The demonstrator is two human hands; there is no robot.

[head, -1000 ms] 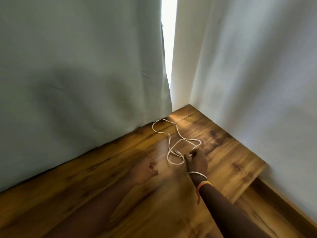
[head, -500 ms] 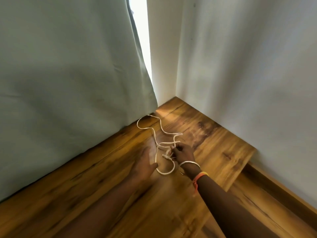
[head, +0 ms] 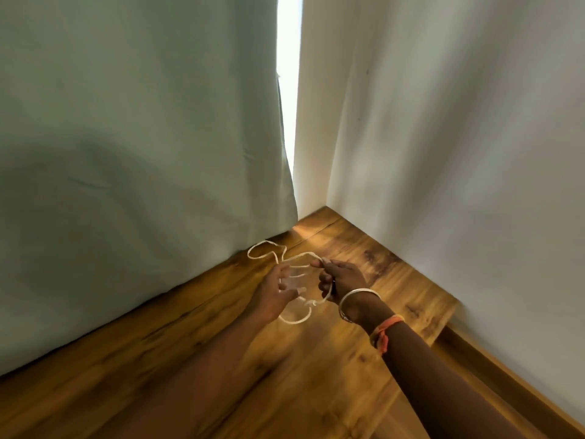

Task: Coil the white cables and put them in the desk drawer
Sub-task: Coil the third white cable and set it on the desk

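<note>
Head view, looking down into a corner: takes in a pale green curtain (head: 126, 153) across the whole left side, hanging to the wood, with a bright slit of daylight along its right edge. Meets a white wall (head: 459, 153) on the right, running back to that corner. Below both, finds a brown wooden surface (head: 126, 375) with a strong grain, ending in a straight edge on the right above a lower wooden strip beside the wall. Follows two bare forearms in from the bottom toward the middle. Catches the left hand (head: 272, 296) blurred, fingers spread and straight, reaching among the strands without gripping any. Shows the right hand (head: 343, 280) pinching the white cable (head: 300, 255) between thumb and forefinger, other fingers curled round a strand that runs down past the palm. Traces the cable lifted between both hands in loose loops, one reaching back toward the curtain hem, another sagging below the left palm. Notes a silver bangle (head: 357, 296) on the right wrist, then an orange thread (head: 384, 327) tied just behind it.
</note>
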